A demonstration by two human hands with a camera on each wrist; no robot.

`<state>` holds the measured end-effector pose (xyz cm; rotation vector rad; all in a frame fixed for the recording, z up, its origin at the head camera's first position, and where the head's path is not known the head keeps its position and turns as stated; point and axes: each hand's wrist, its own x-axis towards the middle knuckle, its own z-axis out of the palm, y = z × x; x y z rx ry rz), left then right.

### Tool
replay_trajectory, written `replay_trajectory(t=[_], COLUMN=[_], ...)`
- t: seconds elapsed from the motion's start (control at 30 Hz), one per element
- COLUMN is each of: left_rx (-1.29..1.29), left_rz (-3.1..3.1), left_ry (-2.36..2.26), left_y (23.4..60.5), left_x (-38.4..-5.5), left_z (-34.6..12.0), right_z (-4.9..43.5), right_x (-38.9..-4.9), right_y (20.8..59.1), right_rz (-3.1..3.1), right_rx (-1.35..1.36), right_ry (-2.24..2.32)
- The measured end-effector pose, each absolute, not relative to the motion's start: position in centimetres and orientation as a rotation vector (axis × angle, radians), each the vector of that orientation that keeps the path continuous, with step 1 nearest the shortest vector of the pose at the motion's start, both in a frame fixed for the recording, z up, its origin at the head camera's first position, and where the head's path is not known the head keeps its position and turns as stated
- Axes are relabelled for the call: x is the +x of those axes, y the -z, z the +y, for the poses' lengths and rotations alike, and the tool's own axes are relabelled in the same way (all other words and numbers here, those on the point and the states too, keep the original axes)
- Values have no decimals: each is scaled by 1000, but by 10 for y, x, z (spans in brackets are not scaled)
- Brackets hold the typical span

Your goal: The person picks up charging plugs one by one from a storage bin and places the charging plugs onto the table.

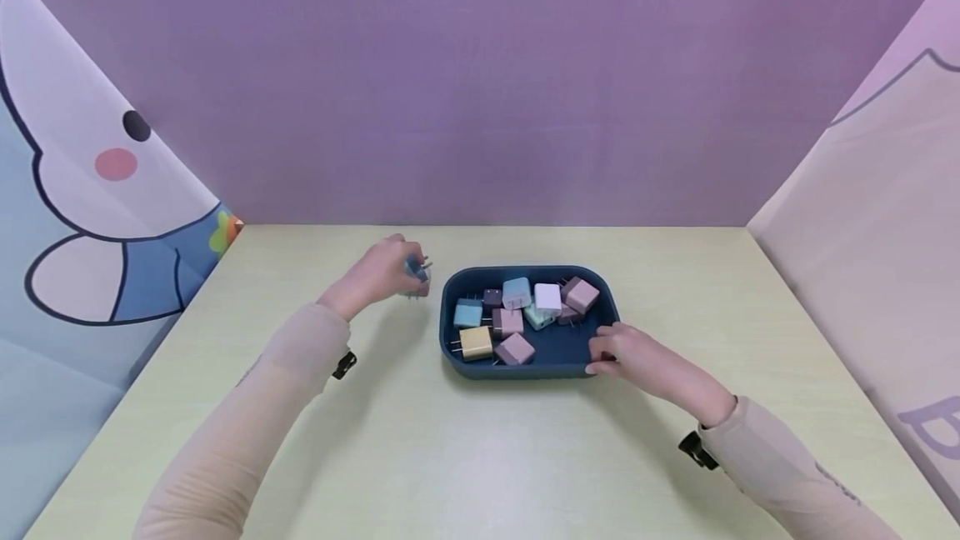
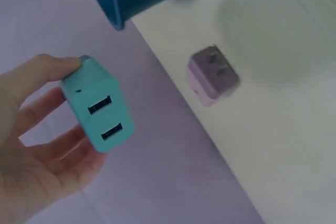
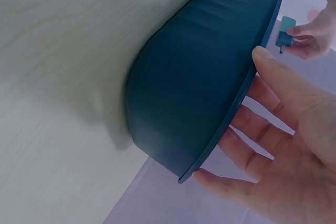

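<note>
My left hand (image 1: 384, 272) is held above the table, left of a dark blue tray (image 1: 562, 350). Between thumb and fingers it pinches a teal USB charger (image 2: 101, 109) with two ports. A pinkish-purple charger (image 2: 212, 77) rests on the table with its prongs facing up in the left wrist view; the left hand hides most of that spot in the head view. My right hand (image 1: 637, 357) grips the tray's near right corner, thumb outside the rim and fingers inside.
Several chargers lie jumbled in the tray, among them a yellow one (image 1: 476, 343), a white one (image 1: 547, 299), a blue one (image 1: 468, 312) and a pink one (image 1: 515, 349). A purple cloth wall (image 1: 480, 107) stands behind the pale table (image 1: 480, 457), with printed panels at both sides.
</note>
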<state>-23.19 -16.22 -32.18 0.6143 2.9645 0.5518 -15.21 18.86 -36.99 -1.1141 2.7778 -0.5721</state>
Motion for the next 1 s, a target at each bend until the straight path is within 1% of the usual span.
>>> replay_trajectory(t=[0.37,0.53,0.83,1.0], left_rx=[483,414,210,164], left_rz=[3016,3049,3072,3082], left_ry=[-698,-728,-761,-730], left_y=[337,345,361,369], left_x=[-245,-253,-266,-271], left_z=[-186,-191,-197,-198], right_z=[188,188,188,188], right_x=[-151,-151,-151,-151], right_y=[370,371,371,371], right_rz=[2780,2787,2784,2787], right_rx=[-1087,-1090,-1100,-1097], right_ry=[563,564,575,570])
